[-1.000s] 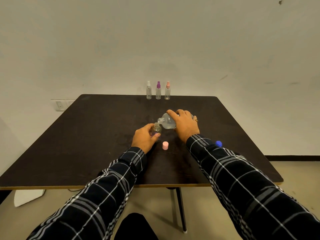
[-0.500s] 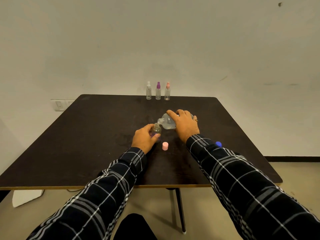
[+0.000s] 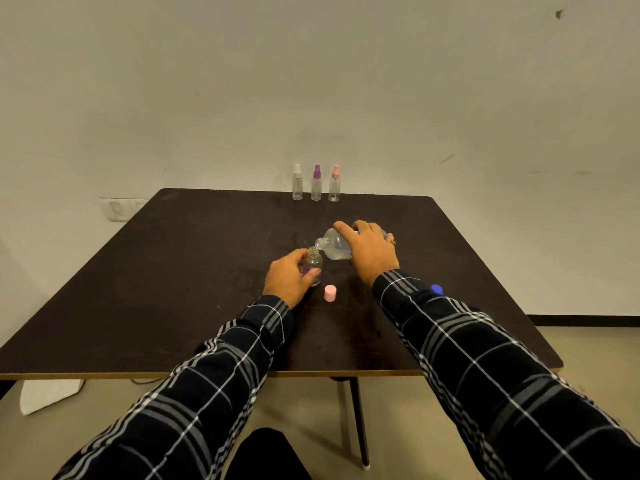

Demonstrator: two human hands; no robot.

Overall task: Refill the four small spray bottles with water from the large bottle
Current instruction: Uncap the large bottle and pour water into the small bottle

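Pouring step: left hand (image 3: 289,277) grips the uncapped small bottle (image 3: 312,263), right hand (image 3: 369,249) grips the tilted large bottle (image 3: 333,247); next, level it and recap.

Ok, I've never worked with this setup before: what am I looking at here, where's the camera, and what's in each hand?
No machine here: a person works with two bare hands. All pictures come from one camera worn on the head, looking forward and down at a dark table. The left hand grips a small bottle, uncapped and upright. The right hand holds the large bottle tipped sideways, its open neck at the small bottle's mouth. A pink cap stands near the hands and a blue cap lies by the right sleeve. Three spray bottles with white, purple and pink tops stand in a row at the far edge.
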